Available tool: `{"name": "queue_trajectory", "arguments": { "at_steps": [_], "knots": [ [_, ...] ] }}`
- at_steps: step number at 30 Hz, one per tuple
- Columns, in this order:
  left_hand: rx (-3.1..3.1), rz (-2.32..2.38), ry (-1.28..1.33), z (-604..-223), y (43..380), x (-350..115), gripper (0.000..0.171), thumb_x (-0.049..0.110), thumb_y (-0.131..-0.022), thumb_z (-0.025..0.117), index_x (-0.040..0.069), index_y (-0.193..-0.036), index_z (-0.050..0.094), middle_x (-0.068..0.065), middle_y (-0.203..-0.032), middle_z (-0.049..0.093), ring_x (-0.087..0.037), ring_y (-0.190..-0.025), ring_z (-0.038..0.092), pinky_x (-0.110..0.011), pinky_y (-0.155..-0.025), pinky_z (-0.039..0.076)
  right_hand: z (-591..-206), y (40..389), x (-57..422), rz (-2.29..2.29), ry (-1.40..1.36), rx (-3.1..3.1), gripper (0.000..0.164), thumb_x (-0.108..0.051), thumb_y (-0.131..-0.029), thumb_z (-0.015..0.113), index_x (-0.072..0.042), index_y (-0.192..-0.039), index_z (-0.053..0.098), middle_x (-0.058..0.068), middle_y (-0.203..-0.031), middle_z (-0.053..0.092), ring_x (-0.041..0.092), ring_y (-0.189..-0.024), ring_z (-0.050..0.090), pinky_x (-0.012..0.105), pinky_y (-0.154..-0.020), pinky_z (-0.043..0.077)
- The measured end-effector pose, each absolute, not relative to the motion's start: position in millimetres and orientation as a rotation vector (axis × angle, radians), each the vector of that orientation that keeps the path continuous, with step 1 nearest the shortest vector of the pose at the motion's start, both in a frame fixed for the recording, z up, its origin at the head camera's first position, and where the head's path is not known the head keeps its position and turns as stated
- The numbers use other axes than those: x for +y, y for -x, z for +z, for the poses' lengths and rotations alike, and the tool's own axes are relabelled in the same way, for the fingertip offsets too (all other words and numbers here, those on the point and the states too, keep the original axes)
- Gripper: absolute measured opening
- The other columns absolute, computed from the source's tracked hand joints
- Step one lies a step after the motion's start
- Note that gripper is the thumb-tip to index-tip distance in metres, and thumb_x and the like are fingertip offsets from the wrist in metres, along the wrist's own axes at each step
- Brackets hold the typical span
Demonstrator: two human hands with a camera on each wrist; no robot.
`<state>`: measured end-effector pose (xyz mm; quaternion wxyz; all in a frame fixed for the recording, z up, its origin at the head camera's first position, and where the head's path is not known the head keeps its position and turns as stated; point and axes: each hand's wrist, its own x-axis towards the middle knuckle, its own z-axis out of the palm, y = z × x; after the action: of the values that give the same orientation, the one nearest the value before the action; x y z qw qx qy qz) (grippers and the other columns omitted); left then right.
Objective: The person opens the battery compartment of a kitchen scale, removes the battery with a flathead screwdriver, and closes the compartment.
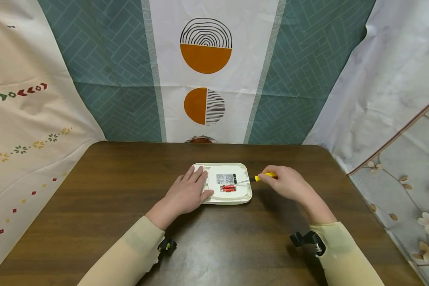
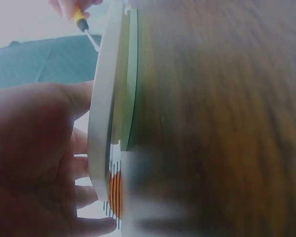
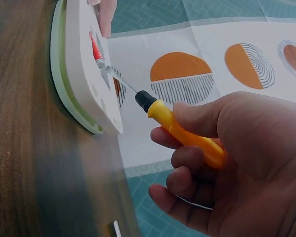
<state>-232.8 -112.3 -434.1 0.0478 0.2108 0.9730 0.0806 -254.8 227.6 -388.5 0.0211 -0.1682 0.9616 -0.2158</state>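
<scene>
A white, flat, rounded device point(image 1: 241, 194) lies on the table with a printed label point(image 1: 226, 178) facing up. Red batteries point(image 1: 228, 190) sit in its small compartment, and one red battery point(image 3: 94, 47) shows above the device's surface in the right wrist view. My left hand point(image 1: 188, 192) rests on the left end of the device, fingers extended over it and thumb at the near side. With my right hand point(image 1: 286, 182) I grip the yellow handle of a screwdriver point(image 3: 187, 138), thumb along its top. Its thin metal shaft points left, the tip right at the battery's end.
The brown wooden table point(image 1: 128, 171) extends around the device on all sides. Patterned cloth point(image 1: 214, 79) hangs behind its back edge, and more cloth hangs along the left and right. A small black wrist mount point(image 1: 309, 240) sits at each sleeve.
</scene>
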Motion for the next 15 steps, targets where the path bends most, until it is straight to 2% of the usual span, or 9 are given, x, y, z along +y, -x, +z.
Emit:
{"name": "queue_trajectory", "arguments": {
  "at_steps": [7,15],
  "knots": [
    [2.961,0.246,-0.635,-435,234,-112,0.078,0.055,-0.116,0.050,0.005,-0.173,0.034,-0.016,-0.182,0.023,-0.041,-0.169,0.013,-0.064,-0.128,0.028,-388,249,231,-0.724,0.561,3.025,0.010,-0.028,-0.106,0.077,-0.020,-0.109,0.081,-0.003,-0.095,0.069,0.019,-0.083,0.059,0.041,-0.076,0.046],
    [2.964,0.245,-0.632,-436,234,-113,0.078,0.055,-0.116,0.050,0.005,-0.174,0.033,-0.016,-0.182,0.023,-0.040,-0.169,0.012,-0.064,-0.128,0.028,-392,244,228,-0.795,0.688,3.056,0.007,-0.023,-0.102,0.083,-0.024,-0.109,0.083,-0.008,-0.106,0.075,0.017,-0.089,0.064,0.044,-0.083,0.052]
  ]
}}
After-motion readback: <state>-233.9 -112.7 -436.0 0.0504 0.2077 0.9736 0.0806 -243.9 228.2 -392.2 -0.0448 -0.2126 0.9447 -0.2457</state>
